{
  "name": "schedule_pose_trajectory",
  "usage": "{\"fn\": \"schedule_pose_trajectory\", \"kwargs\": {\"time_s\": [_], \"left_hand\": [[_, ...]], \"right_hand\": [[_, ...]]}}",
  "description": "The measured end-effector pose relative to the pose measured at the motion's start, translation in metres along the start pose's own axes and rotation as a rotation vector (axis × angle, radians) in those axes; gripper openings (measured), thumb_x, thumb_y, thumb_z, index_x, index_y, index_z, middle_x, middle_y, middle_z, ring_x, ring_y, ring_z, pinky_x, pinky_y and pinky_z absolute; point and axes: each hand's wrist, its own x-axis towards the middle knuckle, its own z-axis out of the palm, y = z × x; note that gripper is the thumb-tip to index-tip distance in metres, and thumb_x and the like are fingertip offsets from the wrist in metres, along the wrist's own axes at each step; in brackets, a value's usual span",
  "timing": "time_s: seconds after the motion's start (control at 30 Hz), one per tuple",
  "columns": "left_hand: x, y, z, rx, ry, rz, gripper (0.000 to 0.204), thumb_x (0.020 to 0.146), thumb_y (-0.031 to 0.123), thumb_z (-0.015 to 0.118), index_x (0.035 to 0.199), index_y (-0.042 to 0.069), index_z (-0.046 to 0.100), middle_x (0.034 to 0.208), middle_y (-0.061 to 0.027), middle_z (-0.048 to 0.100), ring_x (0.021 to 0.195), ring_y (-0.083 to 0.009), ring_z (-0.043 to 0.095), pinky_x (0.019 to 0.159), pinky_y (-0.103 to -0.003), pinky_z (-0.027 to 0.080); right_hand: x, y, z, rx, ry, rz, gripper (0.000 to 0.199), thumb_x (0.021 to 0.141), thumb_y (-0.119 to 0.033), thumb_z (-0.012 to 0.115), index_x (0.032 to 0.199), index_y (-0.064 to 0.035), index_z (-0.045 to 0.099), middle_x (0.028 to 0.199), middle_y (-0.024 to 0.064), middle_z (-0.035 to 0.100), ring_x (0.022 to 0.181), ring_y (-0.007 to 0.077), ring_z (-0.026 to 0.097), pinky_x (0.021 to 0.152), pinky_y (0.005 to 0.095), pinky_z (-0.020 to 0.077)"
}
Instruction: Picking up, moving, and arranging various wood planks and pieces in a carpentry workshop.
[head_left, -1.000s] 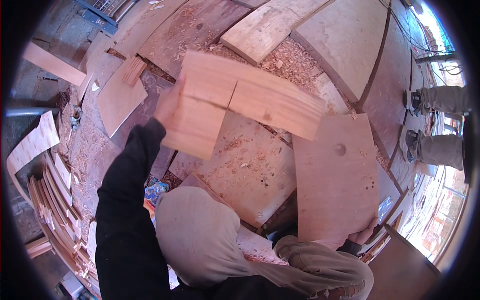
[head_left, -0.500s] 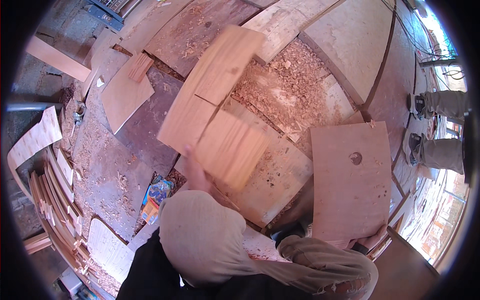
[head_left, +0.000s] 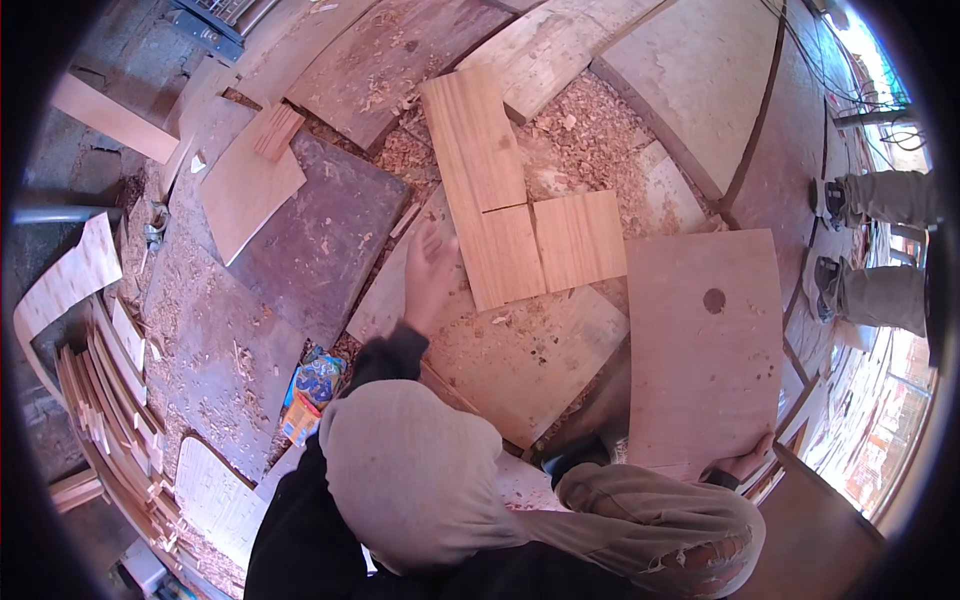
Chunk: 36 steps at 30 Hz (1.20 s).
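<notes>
My left hand hovers open, fingers spread, at the lower left edge of an orange L-shaped plywood piece. That piece lies flat on the sawdust-covered floor boards. My right hand grips the near edge of a large brown plywood panel with a round hole in it. The panel stands tilted at my right side. A dark sleeve covers my left arm.
Another person's legs and shoes stand at the right. Stacked curved plywood strips line the left. A pale plywood sheet bearing a small wood block lies far left. A colourful packet sits near my knee.
My left hand swung the L-shaped plywood piece from the air down to the floor and let it go. The panel in my right hand stayed put.
</notes>
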Motion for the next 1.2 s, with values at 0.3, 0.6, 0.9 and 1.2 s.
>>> {"fn": "schedule_pose_trajectory", "kwargs": {"time_s": [0.3,0.6,0.9,1.2], "left_hand": [[0.000,-0.032,0.026,-0.632,0.028,-0.368,0.032,0.093,0.024,0.055,0.112,0.000,0.045,0.105,-0.0104,0.057,0.094,-0.0164,0.057,0.079,-0.032,0.049],[0.018,-0.012,0.100,-0.907,0.046,-0.495,0.032,0.093,0.022,0.054,0.115,0.005,0.040,0.109,-0.0118,0.054,0.099,-0.0239,0.058,0.087,-0.040,0.049],[0.051,-0.021,0.102,-0.614,-0.216,-0.544,0.030,0.094,0.022,0.052,0.113,0.002,0.042,0.108,-0.0134,0.056,0.093,-0.0236,0.062,0.080,-0.038,0.053],[0.095,-0.012,0.058,0.315,-0.543,-0.317,0.029,0.088,0.025,0.059,0.098,-0.002,0.056,0.080,-0.0138,0.064,0.077,-0.0225,0.066,0.063,-0.034,0.053]], "right_hand": [[0.001,0.001,-0.019,0.036,-0.177,0.001,0.056,0.089,-0.046,0.051,0.129,-0.0065,0.046,0.133,0.0096,0.048,0.122,0.0280,0.044,0.103,0.0431,0.0346],[-0.001,0.004,-0.021,0.060,-0.159,0.068,0.055,0.090,-0.045,0.051,0.130,-0.0072,0.045,0.134,0.0101,0.047,0.123,0.0282,0.043,0.103,0.0436,0.0341],[-0.017,-0.003,-0.023,0.029,-0.066,-0.022,0.054,0.091,-0.045,0.047,0.132,-0.0084,0.044,0.135,0.0101,0.045,0.123,0.0285,0.043,0.103,0.0446,0.0336],[-0.030,-0.005,0.003,-0.051,0.050,-0.134,0.058,0.092,-0.045,0.046,0.134,-0.0058,0.040,0.136,0.0119,0.043,0.124,0.0295,0.042,0.104,0.0460,0.0329]]}}
